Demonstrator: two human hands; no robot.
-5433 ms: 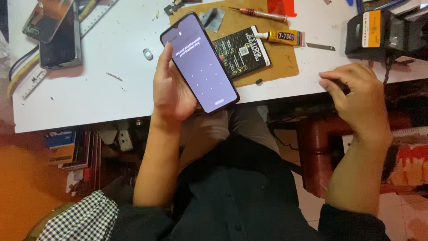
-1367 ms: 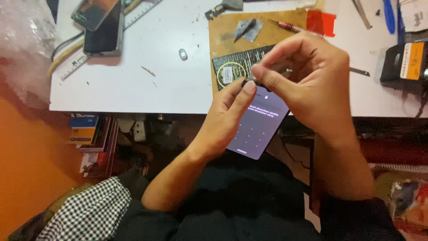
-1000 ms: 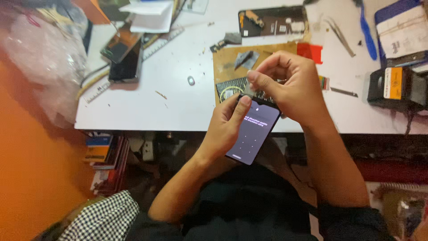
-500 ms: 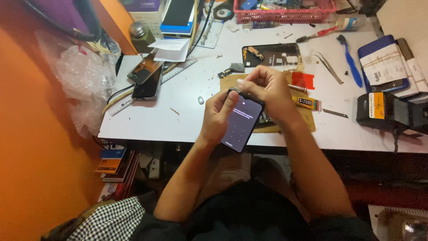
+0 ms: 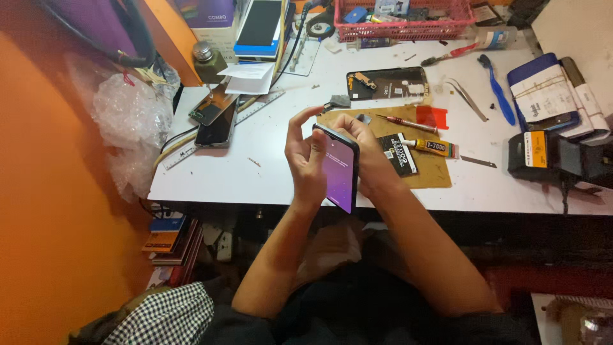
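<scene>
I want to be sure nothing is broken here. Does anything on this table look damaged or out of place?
One thing stands out: a phone lies on the white table with its back off and its inner parts showing. The lit phone held between the left hand and right hand shows no cracks. Tools lie scattered; nothing looks spilled.

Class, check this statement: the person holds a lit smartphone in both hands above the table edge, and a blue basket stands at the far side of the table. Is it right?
Not quite. The head view shows the basket at the far side is red, not blue. The rest stands: the left hand and right hand hold the lit smartphone above the edge of the table.
</scene>
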